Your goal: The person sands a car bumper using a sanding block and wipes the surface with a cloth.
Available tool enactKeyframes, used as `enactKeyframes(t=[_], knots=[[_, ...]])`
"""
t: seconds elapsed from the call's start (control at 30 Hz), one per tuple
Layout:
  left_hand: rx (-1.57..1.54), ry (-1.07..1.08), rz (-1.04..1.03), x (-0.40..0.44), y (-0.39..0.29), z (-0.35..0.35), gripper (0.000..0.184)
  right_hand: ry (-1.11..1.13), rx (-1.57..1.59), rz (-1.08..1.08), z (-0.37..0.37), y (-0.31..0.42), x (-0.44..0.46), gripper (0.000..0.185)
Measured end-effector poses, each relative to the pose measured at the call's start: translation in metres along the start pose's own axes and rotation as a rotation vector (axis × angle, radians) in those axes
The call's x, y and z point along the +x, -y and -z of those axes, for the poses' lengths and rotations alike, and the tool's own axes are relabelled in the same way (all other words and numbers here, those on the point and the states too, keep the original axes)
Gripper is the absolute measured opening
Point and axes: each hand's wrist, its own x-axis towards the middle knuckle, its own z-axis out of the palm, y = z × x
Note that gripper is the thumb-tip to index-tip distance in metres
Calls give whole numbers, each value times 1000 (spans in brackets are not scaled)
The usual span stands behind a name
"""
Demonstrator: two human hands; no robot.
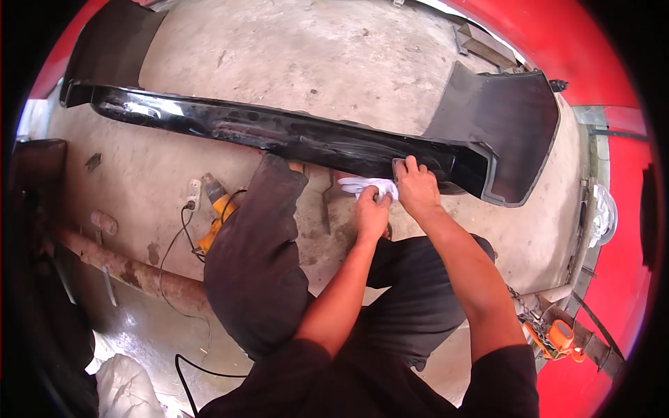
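Note:
A long glossy black car bumper (300,132) lies across the floor in front of me, its right end flaring into a wide matt panel (509,118). My left hand (373,211) is closed on a crumpled white cloth (357,185) just below the bumper's near edge. Beside it, my right hand (419,187) rests at that edge, fingers curled round a small greyish flat piece (399,169) whose kind I cannot make out. Part of the cloth lies between the two hands. Dull smears mark the bumper's shiny face.
A yellow heat gun (221,209) lies left of my knee, near a white power socket strip (194,194). Its cable trails across the floor. A rusty pipe (132,265) runs at left. An orange hoist with chain (559,336) sits at lower right. Red panels stand around.

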Motion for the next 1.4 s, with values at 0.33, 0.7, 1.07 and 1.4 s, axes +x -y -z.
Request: enactKeyframes(t=[0.33,0.7,1.07,1.4], knots=[[-653,-502,-111,90,24,41,38,-45,24,-13,5,-3,1,26],[-406,-351,36,51,53,-38,30,11,49,-45,9,-2,4,26],[-622,-266,190,45,29,-23,27,66,140,-146,13,13,11,38],[-435,-401,28,59,32,-19,29,-73,366,-17,11,128,93,47]])
